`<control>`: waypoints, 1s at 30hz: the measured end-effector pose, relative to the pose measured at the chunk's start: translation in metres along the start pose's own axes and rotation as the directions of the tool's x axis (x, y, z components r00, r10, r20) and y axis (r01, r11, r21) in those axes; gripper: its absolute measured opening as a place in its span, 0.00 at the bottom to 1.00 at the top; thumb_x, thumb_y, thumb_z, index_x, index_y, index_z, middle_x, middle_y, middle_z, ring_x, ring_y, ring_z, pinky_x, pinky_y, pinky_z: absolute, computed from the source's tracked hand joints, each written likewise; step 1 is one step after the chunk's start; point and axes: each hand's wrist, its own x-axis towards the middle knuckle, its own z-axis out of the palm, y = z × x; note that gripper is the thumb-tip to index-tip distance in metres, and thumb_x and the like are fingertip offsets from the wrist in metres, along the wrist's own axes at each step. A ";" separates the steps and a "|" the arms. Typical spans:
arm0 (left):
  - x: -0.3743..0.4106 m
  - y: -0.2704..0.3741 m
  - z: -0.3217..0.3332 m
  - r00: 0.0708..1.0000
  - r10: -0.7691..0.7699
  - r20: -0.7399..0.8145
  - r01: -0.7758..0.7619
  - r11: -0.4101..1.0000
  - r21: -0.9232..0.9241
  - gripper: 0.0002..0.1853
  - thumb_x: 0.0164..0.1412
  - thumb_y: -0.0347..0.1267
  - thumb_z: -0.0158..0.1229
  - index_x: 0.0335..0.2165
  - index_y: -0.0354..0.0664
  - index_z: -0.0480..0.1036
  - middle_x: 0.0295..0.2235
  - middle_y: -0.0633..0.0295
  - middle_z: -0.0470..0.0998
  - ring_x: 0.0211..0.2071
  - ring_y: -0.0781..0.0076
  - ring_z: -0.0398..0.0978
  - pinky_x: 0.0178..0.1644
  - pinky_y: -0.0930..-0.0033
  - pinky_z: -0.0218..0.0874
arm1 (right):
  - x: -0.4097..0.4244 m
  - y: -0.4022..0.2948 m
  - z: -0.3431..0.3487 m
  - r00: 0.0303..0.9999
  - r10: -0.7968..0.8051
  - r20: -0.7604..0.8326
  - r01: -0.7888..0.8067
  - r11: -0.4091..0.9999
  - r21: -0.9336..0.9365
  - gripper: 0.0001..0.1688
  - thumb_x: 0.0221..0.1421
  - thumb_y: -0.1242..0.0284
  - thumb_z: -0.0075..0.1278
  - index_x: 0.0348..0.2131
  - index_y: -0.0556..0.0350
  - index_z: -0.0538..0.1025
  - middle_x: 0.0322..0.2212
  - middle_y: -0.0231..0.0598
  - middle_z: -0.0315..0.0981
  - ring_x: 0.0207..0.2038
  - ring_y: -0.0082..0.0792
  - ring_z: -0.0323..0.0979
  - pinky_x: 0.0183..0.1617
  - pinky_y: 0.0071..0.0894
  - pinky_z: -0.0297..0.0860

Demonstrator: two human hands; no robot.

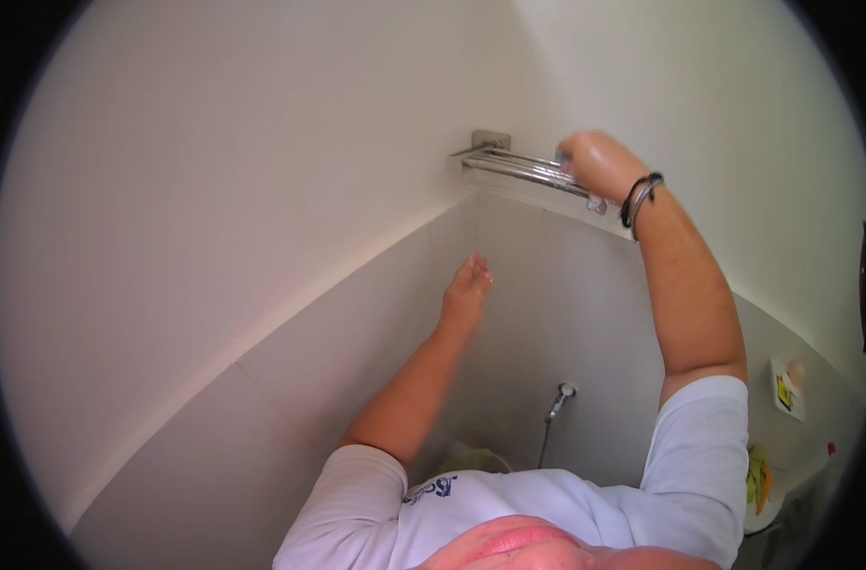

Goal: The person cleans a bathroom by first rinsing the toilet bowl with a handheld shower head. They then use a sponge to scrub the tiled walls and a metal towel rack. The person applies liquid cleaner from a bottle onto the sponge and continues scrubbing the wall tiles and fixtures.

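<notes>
My right hand (600, 164), with dark and silvery bracelets at its wrist, is raised at the near end of a chrome towel rack (525, 167). Its fingers close on a small bluish thing (563, 158), mostly hidden and too blurred to name. The rack is fixed high in the corner, above the grey tiles. Lower down, my left hand (468, 285) reaches toward the tiled corner (473, 221) with loosely bent fingers. Nothing shows in it, and it looks apart from the wall.
A chrome hand sprayer (561, 402) with a hose hangs on the tiled wall. At right are a white wall dish (788, 392) holding a yellow packet, and green and orange items (758, 481) on a white surface. A greenish container (476, 459) stands low, partly hidden.
</notes>
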 end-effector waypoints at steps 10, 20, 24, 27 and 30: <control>0.008 -0.031 0.001 0.997 -0.036 0.062 0.043 0.993 -0.107 0.27 0.49 0.31 0.43 0.48 0.35 0.46 0.46 0.54 0.56 0.47 0.69 0.53 0.46 0.74 0.46 | 0.058 -0.011 0.028 0.949 0.131 0.288 -0.029 0.942 -0.333 0.14 0.43 0.69 0.39 0.25 0.63 0.70 0.26 0.51 0.66 0.30 0.45 0.65 0.34 0.37 0.61; 0.007 -0.035 -0.017 0.996 -0.089 0.007 0.088 0.968 -0.234 0.25 0.49 0.26 0.43 0.47 0.36 0.49 0.45 0.54 0.57 0.46 0.71 0.56 0.48 0.76 0.46 | 0.080 -0.031 0.045 0.954 0.059 0.295 -0.087 0.993 0.081 0.32 0.46 0.50 0.31 0.29 0.64 0.70 0.31 0.49 0.66 0.35 0.42 0.62 0.43 0.31 0.54; 0.002 -0.038 -0.028 0.997 -0.072 -0.005 0.069 0.972 -0.225 0.25 0.49 0.26 0.43 0.47 0.35 0.49 0.44 0.54 0.57 0.46 0.71 0.56 0.49 0.75 0.46 | 0.048 -0.024 0.018 0.865 0.269 0.424 -0.205 0.960 -0.189 0.30 0.47 0.53 0.29 0.34 0.59 0.68 0.35 0.48 0.64 0.38 0.42 0.61 0.44 0.30 0.54; -0.002 -0.037 -0.026 0.998 -0.070 0.005 0.070 0.976 -0.206 0.25 0.49 0.25 0.42 0.47 0.35 0.48 0.45 0.54 0.57 0.47 0.70 0.55 0.49 0.75 0.46 | 0.048 0.001 0.025 0.877 0.195 0.440 -0.101 0.968 -0.228 0.26 0.49 0.57 0.28 0.35 0.58 0.67 0.36 0.45 0.64 0.38 0.42 0.61 0.43 0.31 0.55; -0.001 -0.040 -0.023 0.997 -0.068 0.047 0.076 0.975 -0.210 0.25 0.49 0.25 0.42 0.47 0.34 0.48 0.46 0.53 0.55 0.47 0.68 0.54 0.49 0.74 0.46 | 0.070 -0.014 0.034 0.897 0.013 0.441 0.042 0.993 -0.114 0.25 0.48 0.59 0.27 0.32 0.58 0.69 0.36 0.47 0.63 0.40 0.43 0.61 0.44 0.33 0.55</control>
